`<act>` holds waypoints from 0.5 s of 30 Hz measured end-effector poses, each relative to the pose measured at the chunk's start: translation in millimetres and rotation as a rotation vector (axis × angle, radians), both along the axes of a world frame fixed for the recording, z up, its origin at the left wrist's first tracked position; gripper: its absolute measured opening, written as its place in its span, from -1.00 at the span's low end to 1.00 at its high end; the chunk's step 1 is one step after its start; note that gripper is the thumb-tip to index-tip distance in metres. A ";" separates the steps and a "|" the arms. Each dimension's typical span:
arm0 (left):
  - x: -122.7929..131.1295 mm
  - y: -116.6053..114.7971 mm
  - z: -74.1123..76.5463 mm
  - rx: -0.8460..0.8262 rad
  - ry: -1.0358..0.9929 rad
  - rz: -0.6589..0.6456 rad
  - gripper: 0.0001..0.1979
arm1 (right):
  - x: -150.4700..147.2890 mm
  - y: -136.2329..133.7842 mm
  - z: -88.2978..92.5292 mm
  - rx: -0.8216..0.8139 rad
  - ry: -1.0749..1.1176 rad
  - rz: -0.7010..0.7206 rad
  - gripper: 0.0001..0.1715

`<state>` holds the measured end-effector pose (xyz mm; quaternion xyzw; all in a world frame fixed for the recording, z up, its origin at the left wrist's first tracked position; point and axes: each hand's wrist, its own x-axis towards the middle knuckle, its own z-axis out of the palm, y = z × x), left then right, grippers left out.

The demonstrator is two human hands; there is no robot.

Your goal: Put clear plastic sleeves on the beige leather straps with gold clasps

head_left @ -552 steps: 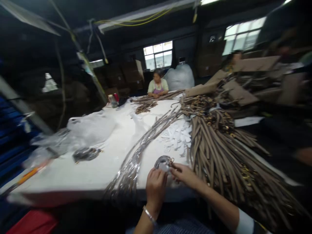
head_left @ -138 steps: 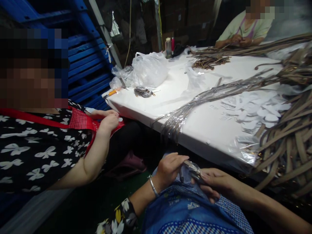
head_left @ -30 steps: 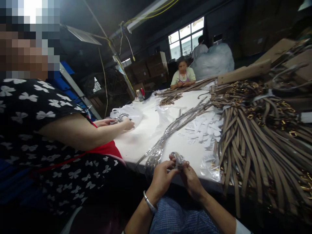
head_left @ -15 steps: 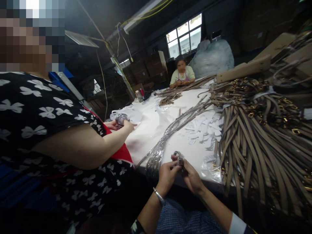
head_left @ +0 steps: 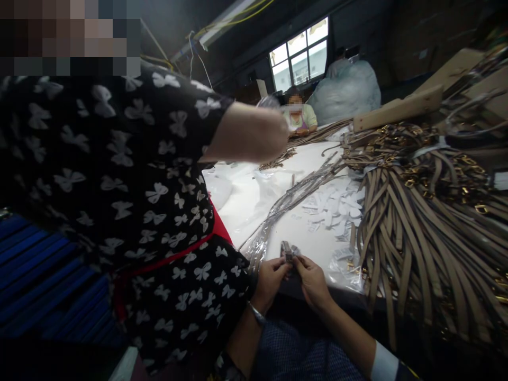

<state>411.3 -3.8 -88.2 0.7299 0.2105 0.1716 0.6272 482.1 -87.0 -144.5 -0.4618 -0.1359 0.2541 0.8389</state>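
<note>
Close in front of me, my left hand grips a small coiled belt at the table's near edge. Part of the coil looks glossy, like clear plastic, though fine detail is too small to tell. From the other side, my right hand pinches the same coil between thumb and fingers. Just beyond my hands, several belts in clear plastic stretch across the white table. To their right lies a scatter of white tags.
A large heap of brown belts with gold buckles hangs over the table edge at right. On the left a co-worker in a black patterned top stands close, arm across the table. Another person sits at the far end before a big plastic bundle.
The co-worker at left has leaned in, the arm swinging up and right across the table with a blurred clear item. My hands keep the coiled belt, slightly shifted.
</note>
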 end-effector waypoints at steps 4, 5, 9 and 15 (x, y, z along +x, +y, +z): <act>2.5 0.0 -3.3 -0.053 -0.030 0.024 -0.69 | 3.6 0.0 -0.3 -0.125 -0.084 -0.081 -0.61; 3.0 0.5 -4.5 -0.066 -0.035 0.034 -0.67 | 5.1 -0.4 1.4 -0.142 -0.112 -0.072 -0.61; 2.8 4.7 -7.9 -0.105 -0.038 0.077 -0.62 | 10.6 -3.0 10.3 -0.157 -0.221 0.050 -0.57; 4.5 6.3 -12.3 -0.073 -0.024 0.091 -0.60 | 15.8 -3.0 11.6 -0.203 -0.288 -0.039 -0.62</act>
